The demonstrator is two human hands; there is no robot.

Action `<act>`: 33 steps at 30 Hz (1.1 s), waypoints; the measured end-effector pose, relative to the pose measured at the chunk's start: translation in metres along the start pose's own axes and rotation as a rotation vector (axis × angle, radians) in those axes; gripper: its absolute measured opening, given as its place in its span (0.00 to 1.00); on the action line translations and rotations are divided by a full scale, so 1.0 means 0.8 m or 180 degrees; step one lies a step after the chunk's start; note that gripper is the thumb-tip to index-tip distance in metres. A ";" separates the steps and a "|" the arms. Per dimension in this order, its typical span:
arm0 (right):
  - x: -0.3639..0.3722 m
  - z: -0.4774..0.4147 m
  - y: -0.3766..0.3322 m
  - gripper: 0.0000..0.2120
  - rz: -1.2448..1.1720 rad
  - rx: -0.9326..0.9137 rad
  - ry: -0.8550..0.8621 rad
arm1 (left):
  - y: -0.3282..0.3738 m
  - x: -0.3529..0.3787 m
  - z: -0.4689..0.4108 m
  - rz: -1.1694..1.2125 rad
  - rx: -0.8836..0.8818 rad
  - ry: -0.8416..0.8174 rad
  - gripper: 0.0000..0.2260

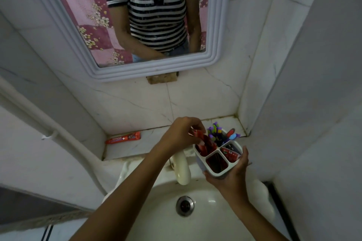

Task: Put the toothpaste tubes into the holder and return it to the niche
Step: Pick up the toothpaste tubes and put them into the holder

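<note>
A white holder (233,166) with several compartments rests in my right hand (233,174), held from below over the sink's back edge. Several toothbrushes (215,133) stand in its far compartment. A red toothpaste tube (230,154) sits in the right compartment. My left hand (182,133) pinches another red toothpaste tube (203,142) whose lower end is inside the left compartment. One more red toothpaste tube (123,138) lies flat on the niche ledge (152,143) to the left.
A white sink (205,211) with a metal drain (185,205) lies below, its cream tap (183,168) just left of the holder. A framed mirror (217,25) hangs above the niche. Tiled walls close in on both sides; a white pipe (58,135) runs at the left.
</note>
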State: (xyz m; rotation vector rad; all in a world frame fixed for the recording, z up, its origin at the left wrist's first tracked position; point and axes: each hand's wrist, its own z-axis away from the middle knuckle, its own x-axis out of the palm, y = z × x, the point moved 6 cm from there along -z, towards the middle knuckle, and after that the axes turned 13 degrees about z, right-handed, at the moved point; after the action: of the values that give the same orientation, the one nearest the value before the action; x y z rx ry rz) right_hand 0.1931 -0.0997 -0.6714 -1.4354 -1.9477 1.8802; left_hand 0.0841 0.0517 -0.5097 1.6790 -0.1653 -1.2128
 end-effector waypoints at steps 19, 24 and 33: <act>0.003 -0.002 0.009 0.73 -0.0012 0.0019 -0.0081 | -0.017 0.028 -0.030 -0.1233 -0.0565 -0.0198 0.11; 0.002 -0.006 0.015 0.74 -0.0059 0.0032 -0.0079 | -0.064 -0.060 0.013 -0.0498 -0.0688 0.0539 0.12; 0.010 -0.001 0.020 0.74 -0.0042 0.0011 -0.0094 | -0.243 -0.013 0.129 -0.1502 -0.2323 -0.0269 0.17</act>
State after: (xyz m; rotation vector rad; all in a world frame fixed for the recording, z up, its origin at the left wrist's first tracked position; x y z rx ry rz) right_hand 0.1976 -0.0968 -0.6883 -1.3985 -1.9610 1.9089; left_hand -0.0812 0.0844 -0.6520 1.0412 0.5918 -1.4551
